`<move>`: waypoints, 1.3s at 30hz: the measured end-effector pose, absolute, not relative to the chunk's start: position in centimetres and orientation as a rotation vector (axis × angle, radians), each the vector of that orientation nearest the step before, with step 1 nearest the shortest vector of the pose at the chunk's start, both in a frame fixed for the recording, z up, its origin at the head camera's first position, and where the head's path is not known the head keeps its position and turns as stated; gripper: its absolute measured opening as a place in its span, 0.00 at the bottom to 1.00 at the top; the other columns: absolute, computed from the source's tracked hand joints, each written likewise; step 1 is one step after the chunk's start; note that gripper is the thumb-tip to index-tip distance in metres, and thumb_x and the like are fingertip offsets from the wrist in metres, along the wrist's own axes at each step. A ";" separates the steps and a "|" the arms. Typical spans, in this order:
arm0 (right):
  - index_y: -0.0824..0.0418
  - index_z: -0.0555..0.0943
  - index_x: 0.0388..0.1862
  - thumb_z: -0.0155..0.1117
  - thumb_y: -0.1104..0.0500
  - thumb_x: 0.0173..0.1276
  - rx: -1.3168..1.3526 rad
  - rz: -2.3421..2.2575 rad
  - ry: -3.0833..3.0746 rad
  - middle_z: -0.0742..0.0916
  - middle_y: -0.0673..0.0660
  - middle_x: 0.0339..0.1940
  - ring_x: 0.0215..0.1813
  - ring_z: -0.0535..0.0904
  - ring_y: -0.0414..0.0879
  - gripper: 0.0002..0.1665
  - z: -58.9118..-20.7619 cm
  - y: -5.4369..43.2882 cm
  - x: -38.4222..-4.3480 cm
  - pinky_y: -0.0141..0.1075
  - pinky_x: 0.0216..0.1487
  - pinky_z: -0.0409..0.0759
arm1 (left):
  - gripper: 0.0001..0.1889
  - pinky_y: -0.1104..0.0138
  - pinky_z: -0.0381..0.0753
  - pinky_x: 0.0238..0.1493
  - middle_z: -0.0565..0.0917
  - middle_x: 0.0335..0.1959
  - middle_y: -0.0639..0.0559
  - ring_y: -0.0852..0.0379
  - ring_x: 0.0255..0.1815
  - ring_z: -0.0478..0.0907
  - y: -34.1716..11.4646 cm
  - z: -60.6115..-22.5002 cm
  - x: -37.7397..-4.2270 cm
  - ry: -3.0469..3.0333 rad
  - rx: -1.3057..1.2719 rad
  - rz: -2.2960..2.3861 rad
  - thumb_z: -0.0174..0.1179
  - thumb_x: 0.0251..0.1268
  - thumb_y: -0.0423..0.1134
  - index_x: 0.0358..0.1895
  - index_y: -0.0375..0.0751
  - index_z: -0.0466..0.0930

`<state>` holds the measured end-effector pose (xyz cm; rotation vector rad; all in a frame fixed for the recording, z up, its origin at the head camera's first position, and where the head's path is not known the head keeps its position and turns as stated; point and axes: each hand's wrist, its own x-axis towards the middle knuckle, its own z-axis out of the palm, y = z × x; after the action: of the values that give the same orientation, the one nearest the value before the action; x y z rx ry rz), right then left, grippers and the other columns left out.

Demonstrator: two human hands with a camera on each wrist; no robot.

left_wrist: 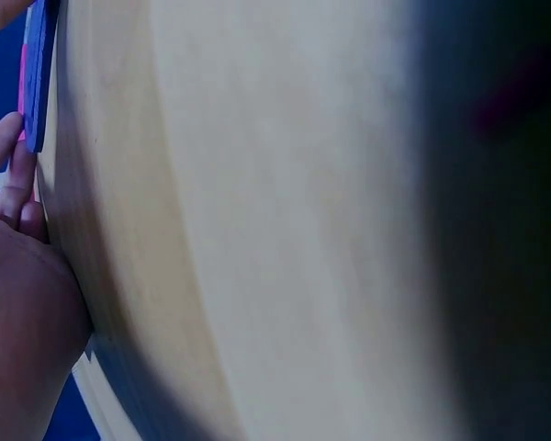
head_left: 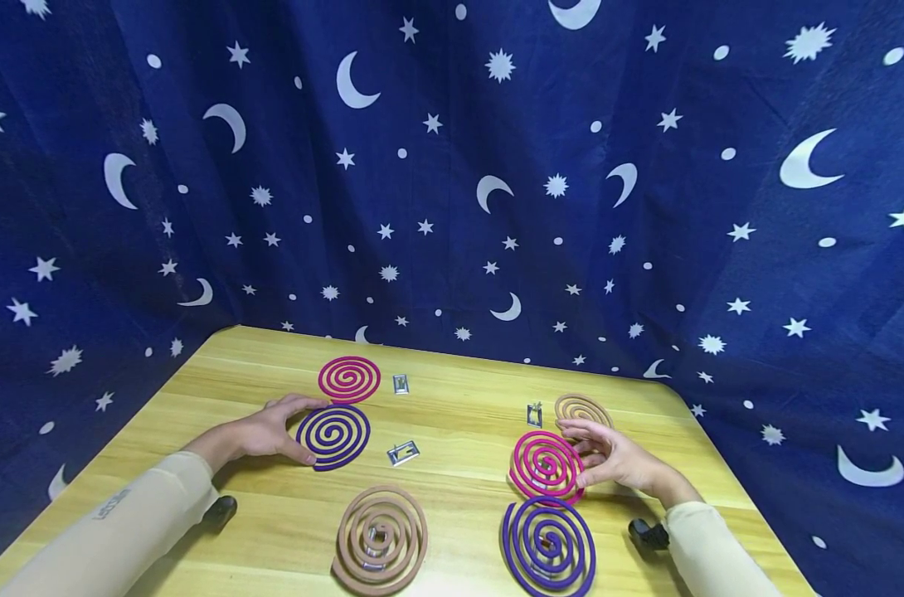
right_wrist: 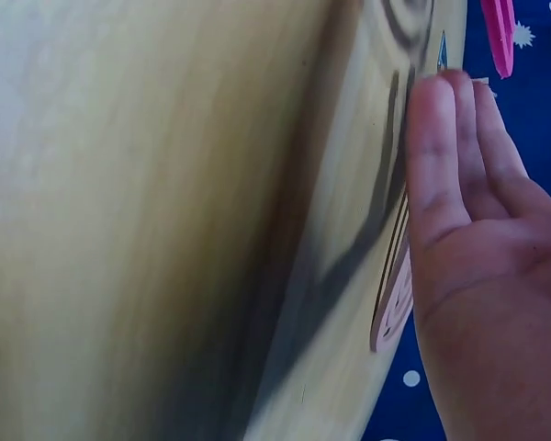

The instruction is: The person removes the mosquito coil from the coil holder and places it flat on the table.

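Note:
My left hand (head_left: 269,429) holds the left rim of a purple mosquito coil (head_left: 332,437) between thumb and fingers; edge-on, that coil shows at the left wrist view's upper left. Across the table, my right hand (head_left: 619,458) is at the right side of a pink mosquito coil (head_left: 547,468), which sits over a metal stand. Its fingers (right_wrist: 438,156) look fairly straight in the right wrist view, with a gap to the pink coil there. Behind this hand lies a brown coil (head_left: 582,408), partly covered by it.
Another brown coil (head_left: 381,541) and another purple coil (head_left: 549,546) rest over metal stands near the front. A second pink coil (head_left: 349,380) lies at the back left. Small metal stands (head_left: 403,453) lie on the wooden table (head_left: 459,414). A star-patterned curtain (head_left: 437,166) hangs behind.

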<state>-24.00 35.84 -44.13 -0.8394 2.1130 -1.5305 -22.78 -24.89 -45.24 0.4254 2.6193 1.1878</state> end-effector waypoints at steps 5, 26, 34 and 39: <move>0.71 0.57 0.77 0.73 0.77 0.55 -0.809 -1.538 2.077 0.66 0.80 0.69 0.58 0.78 0.57 0.54 -44.2 35.7 -23.8 0.47 0.57 0.80 | 0.51 0.28 0.52 0.64 0.65 0.69 0.38 0.33 0.68 0.54 -24.9 -45.2 -22.7 2.616 0.419 1.189 0.84 0.36 0.47 0.71 0.45 0.71; 0.72 0.59 0.75 0.69 0.78 0.59 -0.766 -1.526 1.969 0.76 0.71 0.61 0.52 0.82 0.67 0.47 -44.4 35.1 -23.6 0.52 0.50 0.83 | 0.50 0.29 0.54 0.64 0.66 0.69 0.38 0.33 0.68 0.55 -24.9 -45.1 -22.7 2.633 0.429 1.182 0.84 0.36 0.48 0.70 0.45 0.72; 0.73 0.64 0.73 0.69 0.77 0.60 -0.720 -1.516 1.981 0.75 0.68 0.64 0.44 0.86 0.62 0.42 -44.3 35.0 -23.4 0.48 0.47 0.85 | 0.51 0.29 0.54 0.63 0.66 0.68 0.37 0.33 0.67 0.55 -24.9 -45.2 -22.8 2.630 0.446 1.183 0.84 0.36 0.50 0.71 0.43 0.71; 0.72 0.66 0.72 0.70 0.77 0.59 -0.694 -1.526 1.984 0.75 0.66 0.65 0.45 0.86 0.61 0.42 -44.3 35.0 -23.4 0.47 0.47 0.84 | 0.51 0.29 0.52 0.64 0.66 0.69 0.38 0.33 0.68 0.54 -24.9 -45.1 -22.7 2.616 0.426 1.200 0.84 0.35 0.49 0.70 0.44 0.71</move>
<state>-23.36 35.04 -44.32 -0.6937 1.9843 -1.5257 -22.68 -24.88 -45.07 0.4257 2.6161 1.1997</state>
